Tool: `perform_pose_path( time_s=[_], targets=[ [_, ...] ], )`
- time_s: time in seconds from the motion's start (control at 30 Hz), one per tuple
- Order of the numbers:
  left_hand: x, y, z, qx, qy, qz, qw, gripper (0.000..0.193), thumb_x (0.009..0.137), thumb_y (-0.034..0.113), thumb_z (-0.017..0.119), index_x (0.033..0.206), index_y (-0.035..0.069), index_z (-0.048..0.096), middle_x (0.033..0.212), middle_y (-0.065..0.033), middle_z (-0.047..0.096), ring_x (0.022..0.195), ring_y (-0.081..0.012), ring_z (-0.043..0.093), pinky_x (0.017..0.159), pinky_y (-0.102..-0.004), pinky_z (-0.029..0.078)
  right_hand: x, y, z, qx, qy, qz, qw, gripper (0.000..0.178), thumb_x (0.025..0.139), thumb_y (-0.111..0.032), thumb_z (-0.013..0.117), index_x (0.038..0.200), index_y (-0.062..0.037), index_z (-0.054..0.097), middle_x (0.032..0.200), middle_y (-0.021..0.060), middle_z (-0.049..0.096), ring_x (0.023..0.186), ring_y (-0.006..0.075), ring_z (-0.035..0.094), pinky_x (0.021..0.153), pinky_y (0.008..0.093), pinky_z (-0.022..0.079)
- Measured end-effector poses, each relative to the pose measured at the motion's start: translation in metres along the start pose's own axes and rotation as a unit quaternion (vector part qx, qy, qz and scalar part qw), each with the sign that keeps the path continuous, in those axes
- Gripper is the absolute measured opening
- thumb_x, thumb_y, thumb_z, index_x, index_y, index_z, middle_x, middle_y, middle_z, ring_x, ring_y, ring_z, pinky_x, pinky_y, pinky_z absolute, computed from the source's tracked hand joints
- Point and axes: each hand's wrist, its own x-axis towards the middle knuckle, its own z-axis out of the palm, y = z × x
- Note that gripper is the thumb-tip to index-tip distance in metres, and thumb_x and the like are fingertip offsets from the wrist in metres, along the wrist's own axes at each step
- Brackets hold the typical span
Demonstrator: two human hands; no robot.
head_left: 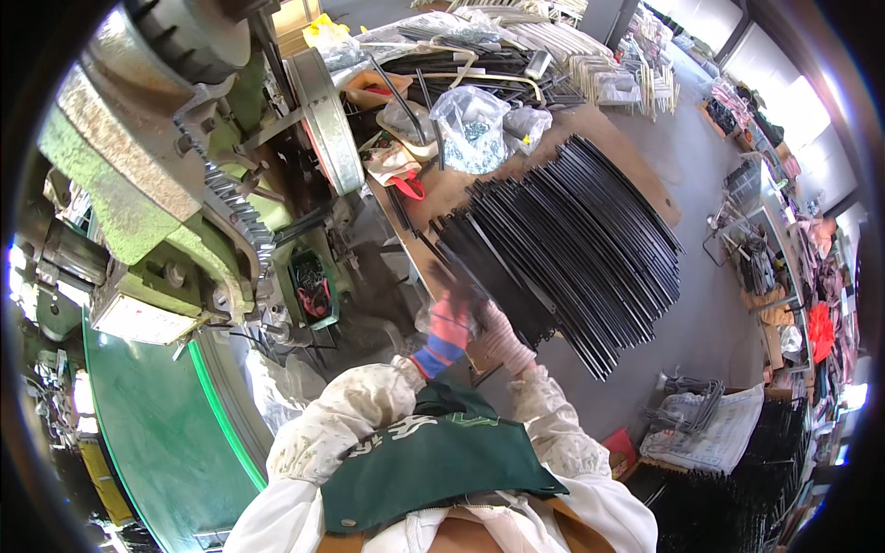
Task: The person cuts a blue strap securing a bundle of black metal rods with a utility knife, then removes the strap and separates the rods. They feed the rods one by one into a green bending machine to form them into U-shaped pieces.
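My left hand (446, 332), in a red and blue striped glove, is at the near left edge of the table; its fingers are smeared by motion. Close beside it is my right hand (502, 339), in a pale pinkish knitted glove, reaching to the near left end of the black tubes (576, 244). Its fingertips are hidden or blurred, so whether either hand grips a tube cannot be made out. The tubes lie side by side in a wide row across the brown tabletop (627, 152).
A large green machine (138, 175) with a toothed part stands at the left, a small green bin (313, 290) on it. Behind the tubes sits a clear bag of small metal parts (475, 129). A white sack (710, 429) with bent metal pieces lies at the lower right.
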Motion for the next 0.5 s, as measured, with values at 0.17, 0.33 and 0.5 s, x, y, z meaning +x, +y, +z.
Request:
perform_pose_path(
  time_s=[0.17, 0.33, 0.5],
  targets=[
    [0.043, -0.007, -0.028, -0.308, 0.126, -0.109, 0.937, 0.019, 0.101, 0.017, 0.05, 0.114, 0.004, 0.051, 0.082, -0.0036, 0.053, 0.065, -0.0145, 0.049, 0.063, -0.0296, 0.045, 0.026, -0.036, -0.015, -0.671, 0.006, -0.197, 0.715, 0.018, 0.078, -0.009, 0.065, 0.096, -0.0111, 0.069, 0.116, 0.0038, 0.064, 0.114, 0.0298, 0.056, 0.099, 0.0436, 0.042],
    [0.05, 0.003, -0.029, -0.465, 0.088, -0.23, 0.85, 0.033, 0.103, 0.031, 0.047, 0.113, 0.0, 0.055, 0.074, 0.0039, 0.047, 0.06, -0.0083, 0.04, 0.058, -0.0229, 0.037, 0.088, -0.044, -0.048, -0.808, 0.214, -0.097, 0.54, 0.025, 0.08, -0.03, 0.066, 0.097, -0.0116, 0.065, 0.107, 0.0071, 0.061, 0.1, 0.0291, 0.057, 0.088, 0.0419, 0.045],
    [0.048, -0.007, -0.018, -0.442, 0.056, -0.228, 0.866, 0.022, 0.101, 0.021, 0.05, 0.11, 0.002, 0.055, 0.082, 0.0002, 0.054, 0.063, -0.0081, 0.045, 0.058, -0.0252, 0.04, 0.123, -0.047, -0.121, -0.874, 0.148, 0.071, 0.456, 0.028, 0.082, -0.039, 0.066, 0.09, -0.0123, 0.069, 0.099, 0.0061, 0.064, 0.097, 0.0251, 0.062, 0.076, 0.0379, 0.053]
  ],
)
